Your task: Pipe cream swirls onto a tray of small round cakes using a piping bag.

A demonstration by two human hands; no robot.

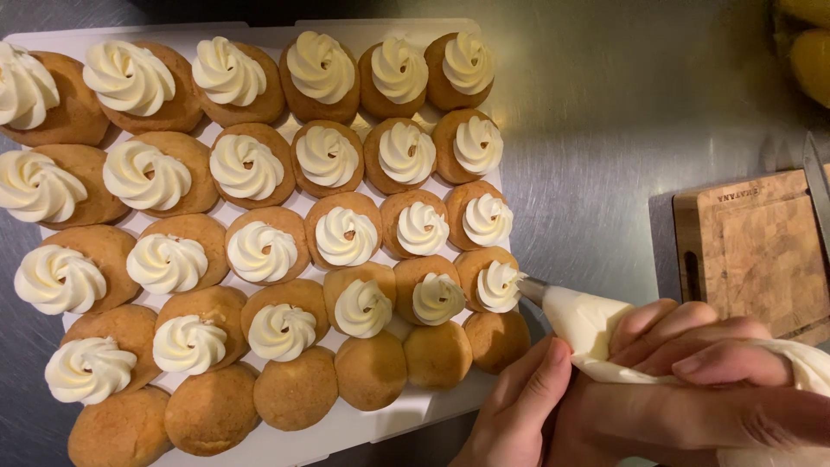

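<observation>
The right hand (692,346) is wrapped tight around a cream-filled piping bag (588,322), whose metal tip (532,290) touches the swirl on a round pastry (493,281) just beyond the knuckles. Below it, the left hand (519,406) steadies the bag with its thumb, beside the white tray (363,425).
</observation>
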